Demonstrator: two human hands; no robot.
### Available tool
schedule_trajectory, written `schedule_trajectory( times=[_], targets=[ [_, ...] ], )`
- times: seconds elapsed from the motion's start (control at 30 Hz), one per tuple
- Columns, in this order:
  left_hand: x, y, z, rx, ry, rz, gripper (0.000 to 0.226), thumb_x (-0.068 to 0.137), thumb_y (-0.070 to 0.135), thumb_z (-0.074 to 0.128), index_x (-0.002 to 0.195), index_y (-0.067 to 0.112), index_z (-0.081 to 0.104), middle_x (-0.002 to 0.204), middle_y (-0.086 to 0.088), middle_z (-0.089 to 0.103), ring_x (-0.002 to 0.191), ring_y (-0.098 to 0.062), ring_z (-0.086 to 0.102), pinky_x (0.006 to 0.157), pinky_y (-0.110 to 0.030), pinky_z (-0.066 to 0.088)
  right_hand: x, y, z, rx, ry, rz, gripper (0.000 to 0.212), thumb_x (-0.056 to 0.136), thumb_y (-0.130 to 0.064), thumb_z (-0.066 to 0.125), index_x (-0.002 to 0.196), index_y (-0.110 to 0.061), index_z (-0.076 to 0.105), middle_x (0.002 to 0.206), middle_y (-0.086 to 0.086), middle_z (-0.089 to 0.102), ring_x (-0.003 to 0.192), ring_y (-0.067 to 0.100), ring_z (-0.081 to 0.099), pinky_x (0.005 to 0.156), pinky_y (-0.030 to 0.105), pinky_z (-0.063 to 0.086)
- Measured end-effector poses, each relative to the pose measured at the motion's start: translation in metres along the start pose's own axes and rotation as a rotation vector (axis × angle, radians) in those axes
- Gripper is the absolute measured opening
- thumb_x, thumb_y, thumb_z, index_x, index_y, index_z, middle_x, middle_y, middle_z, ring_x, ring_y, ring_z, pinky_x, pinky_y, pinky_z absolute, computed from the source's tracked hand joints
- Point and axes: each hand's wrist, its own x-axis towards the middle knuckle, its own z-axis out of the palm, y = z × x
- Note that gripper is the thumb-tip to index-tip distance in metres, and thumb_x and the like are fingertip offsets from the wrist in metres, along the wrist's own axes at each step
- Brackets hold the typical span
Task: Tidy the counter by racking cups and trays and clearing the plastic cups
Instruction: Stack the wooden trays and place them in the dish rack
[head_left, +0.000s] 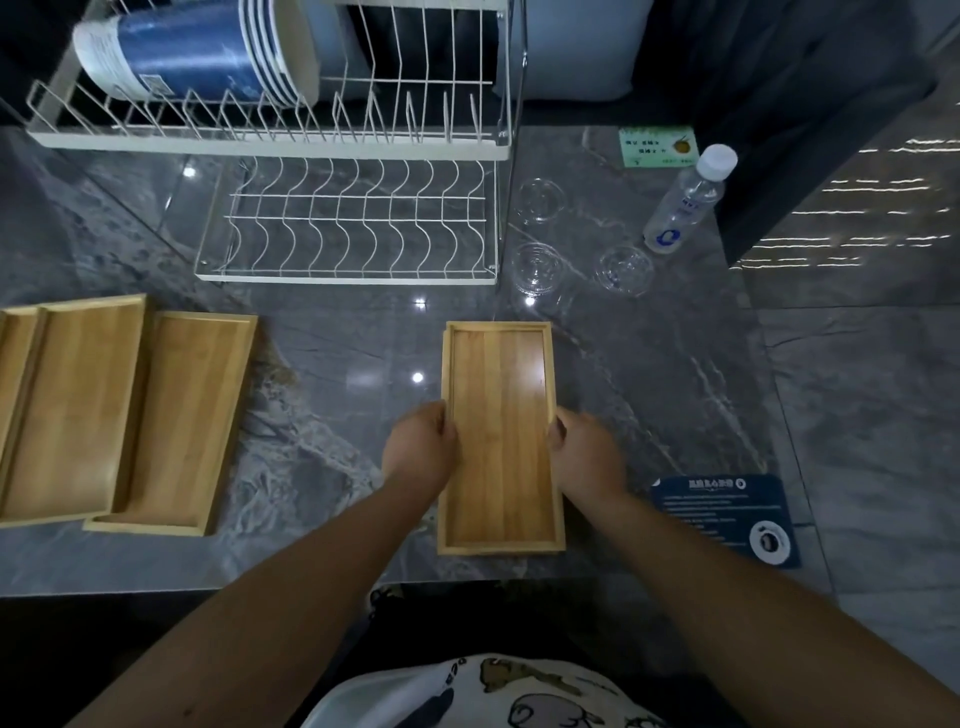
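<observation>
A person's left hand (422, 446) and right hand (586, 453) clamp the long edges of a bamboo tray (500, 436) lying near the grey counter's (337, 364) near edge; fingertips are hidden. Stacked trays (72, 410) at left are cut off; three clear cups (537, 270) are faint.

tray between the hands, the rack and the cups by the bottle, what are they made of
Tray: looks like bamboo or light wood, with lengthwise strips, visible grain and a slight sheen. Rack: thin wire, probably metal with a white coating. Cups: clear, thin-walled, so likely plastic, though glass can't be ruled out by look alone.
</observation>
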Motion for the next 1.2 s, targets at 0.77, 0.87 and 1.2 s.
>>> schedule_trajectory(
  times=[0.77, 0.87, 1.2],
  targets=[
    [-0.005, -0.014, 0.002, -0.196, -0.061, -0.064, 0.028, 0.098, 0.019, 0.045, 0.122, 0.020, 0.061, 0.102, 0.001, 0.069, 0.077, -0.009, 0.059, 0.062, -0.024, 0.044, -0.005, -0.009, 0.010, 0.148, -0.052, 0.099, 0.023, 0.101, -0.026, 0.044, 0.112, -0.016, 0.061, 0.106, 0.002, 0.062, 0.093, 0.019, 0.061, 0.082, 0.037, 0.053],
    [-0.010, -0.011, 0.002, -0.288, -0.063, -0.115, 0.034, 0.097, 0.015, 0.044, 0.125, 0.025, 0.061, 0.103, 0.005, 0.070, 0.083, -0.011, 0.063, 0.069, -0.028, 0.052, -0.009, -0.010, 0.012, 0.221, -0.049, 0.129, 0.021, 0.100, -0.020, 0.047, 0.112, -0.014, 0.063, 0.095, 0.002, 0.066, 0.078, 0.014, 0.060, 0.068, 0.031, 0.051],
    [-0.023, -0.011, 0.003, -0.412, -0.068, -0.145, 0.047, 0.094, 0.012, 0.045, 0.130, 0.038, 0.057, 0.102, 0.018, 0.069, 0.074, 0.005, 0.061, 0.060, -0.020, 0.051, -0.022, -0.016, 0.015, 0.471, -0.031, 0.248, 0.030, 0.098, -0.012, 0.048, 0.124, -0.017, 0.062, 0.103, -0.006, 0.068, 0.087, 0.008, 0.061, 0.085, 0.031, 0.051]
  ],
)
